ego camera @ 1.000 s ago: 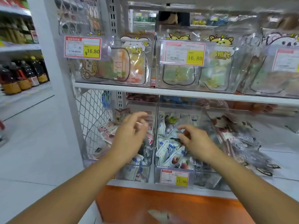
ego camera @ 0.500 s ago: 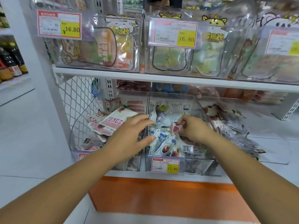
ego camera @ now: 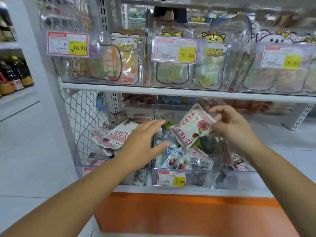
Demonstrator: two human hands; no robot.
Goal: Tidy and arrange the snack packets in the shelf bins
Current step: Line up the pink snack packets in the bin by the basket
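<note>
Shop shelving fills our head view. Our right hand pinches a flat, glossy pink-and-white snack packet above the clear plastic middle bin. Our left hand hovers beside it, fingers straight and loosely spread. Slick film could slip from this light pinch and drop among the wrong packets.

i stand in a shop, facing a white metal shelf lined with clear plastic bins full of snack packets. red and yellow price tags reading 16.80 hang on the bin fronts. dark bottles fill another shelf across the pale tiled floor.
</note>
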